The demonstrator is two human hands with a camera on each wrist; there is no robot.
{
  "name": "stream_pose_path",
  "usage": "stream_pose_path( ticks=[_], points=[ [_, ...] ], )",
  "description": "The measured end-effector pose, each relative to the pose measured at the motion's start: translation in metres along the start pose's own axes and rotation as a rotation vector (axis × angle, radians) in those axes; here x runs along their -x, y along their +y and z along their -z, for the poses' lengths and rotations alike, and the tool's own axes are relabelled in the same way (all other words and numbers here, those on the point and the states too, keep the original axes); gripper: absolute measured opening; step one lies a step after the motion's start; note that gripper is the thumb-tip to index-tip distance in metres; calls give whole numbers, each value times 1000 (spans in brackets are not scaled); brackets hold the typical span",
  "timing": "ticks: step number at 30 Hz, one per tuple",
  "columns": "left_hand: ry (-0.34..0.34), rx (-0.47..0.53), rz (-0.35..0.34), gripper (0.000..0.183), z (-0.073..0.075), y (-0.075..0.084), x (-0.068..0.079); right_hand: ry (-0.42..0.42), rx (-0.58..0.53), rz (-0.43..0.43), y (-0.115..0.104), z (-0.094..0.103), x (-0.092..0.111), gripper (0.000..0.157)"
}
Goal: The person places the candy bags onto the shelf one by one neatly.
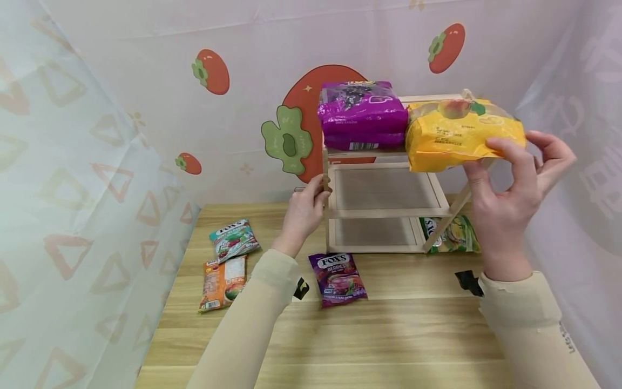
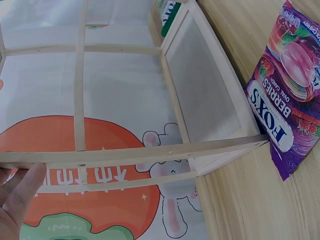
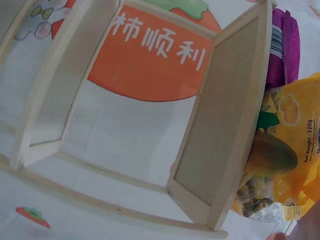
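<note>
Against the right hand (image 1: 517, 189) lies the yellow bag (image 1: 459, 138).

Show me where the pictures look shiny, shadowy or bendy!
Head view: little glints on the upper purple candy bag, soft shadows on the wood-grain table; left wrist view: the wooden rack looks bowed, probably from the lens; right wrist view: dimmer, the rack curving too.

sleeves (image 1: 243, 335): pale cream | cuffs (image 1: 522, 303): banded | right sleeve (image 1: 539, 351): small dark lettering (image 1: 567, 338) | hands (image 1: 512, 197): bare
</note>
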State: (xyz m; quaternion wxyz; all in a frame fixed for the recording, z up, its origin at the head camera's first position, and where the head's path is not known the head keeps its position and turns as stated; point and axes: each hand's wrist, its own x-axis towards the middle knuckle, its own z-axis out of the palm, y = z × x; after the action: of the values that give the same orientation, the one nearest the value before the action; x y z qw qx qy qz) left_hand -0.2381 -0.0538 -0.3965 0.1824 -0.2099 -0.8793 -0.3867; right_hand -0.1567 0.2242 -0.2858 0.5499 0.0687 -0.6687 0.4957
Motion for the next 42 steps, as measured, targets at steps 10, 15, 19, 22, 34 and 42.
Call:
stream_pose_path(
  ticks=[10,15,19,22,34,42],
  points=[
    [4,-9,2,31,0,-1,0,33,88,272,8,-7,5,15],
    [2,-15,4,32,-1,-1,0,23,90,294,8,-7,8,10],
    [4,-10,4,31,-1,-2,0,20,102,325,8,-7,8,7],
    [4,-10,1,32,-1,-2,0,29,113,357,8,-7,8,7],
    [9,-26,-4,32,-1,-2,1,-84,127,449,15,-4,7,18],
    [7,-34,11,33,-1,-1,1,-98,137,470,19,-1,6,21]
  ],
)
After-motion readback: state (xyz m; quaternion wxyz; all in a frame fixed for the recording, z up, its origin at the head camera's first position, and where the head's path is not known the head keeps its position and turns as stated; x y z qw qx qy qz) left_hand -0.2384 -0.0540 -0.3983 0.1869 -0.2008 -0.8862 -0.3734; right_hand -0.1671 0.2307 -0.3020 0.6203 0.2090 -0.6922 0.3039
